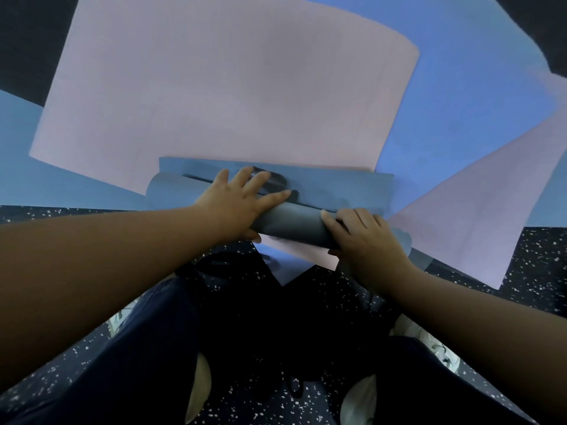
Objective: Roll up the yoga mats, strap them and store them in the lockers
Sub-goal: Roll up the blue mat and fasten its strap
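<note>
— What do we have in front of us?

— A grey-blue yoga mat partly rolled into a tight tube, lying crosswise on the floor just ahead of our knees. Its unrolled part runs away from us as a flat band, and a pale pink mat lies spread over the far end of it. The roll looks smooth and matte, darker on its shaded near side.

— And under it?

— More mats overlap there: a brighter blue mat to the right, another pink one angled off at the right, and a corner of pink and blue peeking out beneath the roll. All of it sits on a dark speckled floor.

— How are our hands placed?

— Our left hand lies flat on top of the roll's left part, fingers straight and spread, pressing down, with the fingertips reaching onto the flat band beyond. Our right hand curls round the roll's right end, fingers over the top and thumb tucked underneath, gripping it.

— The arms?

— Both forearms stretch forward from the lower corners, bare, converging on the roll, over our dark trousers.
</note>
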Motion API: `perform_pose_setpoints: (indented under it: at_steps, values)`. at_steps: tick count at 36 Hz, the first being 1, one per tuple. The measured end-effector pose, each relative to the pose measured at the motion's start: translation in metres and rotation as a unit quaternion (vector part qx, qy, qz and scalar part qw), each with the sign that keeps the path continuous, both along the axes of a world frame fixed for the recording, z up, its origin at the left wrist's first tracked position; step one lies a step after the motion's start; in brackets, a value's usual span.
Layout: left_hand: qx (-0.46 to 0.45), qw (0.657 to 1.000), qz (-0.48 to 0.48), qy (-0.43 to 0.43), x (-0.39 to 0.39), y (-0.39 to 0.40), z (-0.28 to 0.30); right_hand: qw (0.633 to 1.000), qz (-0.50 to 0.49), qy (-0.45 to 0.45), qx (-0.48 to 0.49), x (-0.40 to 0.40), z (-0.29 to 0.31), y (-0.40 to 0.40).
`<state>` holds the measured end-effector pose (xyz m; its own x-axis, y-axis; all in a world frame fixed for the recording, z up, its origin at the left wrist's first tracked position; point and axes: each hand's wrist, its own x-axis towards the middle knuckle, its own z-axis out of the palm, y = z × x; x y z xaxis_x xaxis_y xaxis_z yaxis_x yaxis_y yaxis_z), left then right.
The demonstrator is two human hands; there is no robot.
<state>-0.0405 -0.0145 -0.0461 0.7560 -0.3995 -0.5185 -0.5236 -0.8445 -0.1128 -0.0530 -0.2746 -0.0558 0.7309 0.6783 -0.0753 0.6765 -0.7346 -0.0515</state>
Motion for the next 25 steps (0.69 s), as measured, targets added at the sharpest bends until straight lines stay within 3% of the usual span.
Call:
perform_pose_setpoints:
  at_steps: [10,19,25]
  values:
    - [-0.122,0.987,-0.018,-0.098,-0.010,0.016,-0.008,1.000,-0.008,-0.012,0.017,0.003,0.000,-0.005]
    - [-0.194,0.975,-0.022,-0.109,-0.004,0.018,-0.002,0.998,-0.021,-0.031,0.042,0.015,-0.002,-0.007]
    - [-0.236,0.952,-0.057,-0.187,-0.008,0.021,-0.011,0.999,-0.027,-0.024,0.025,0.020,-0.002,-0.007]
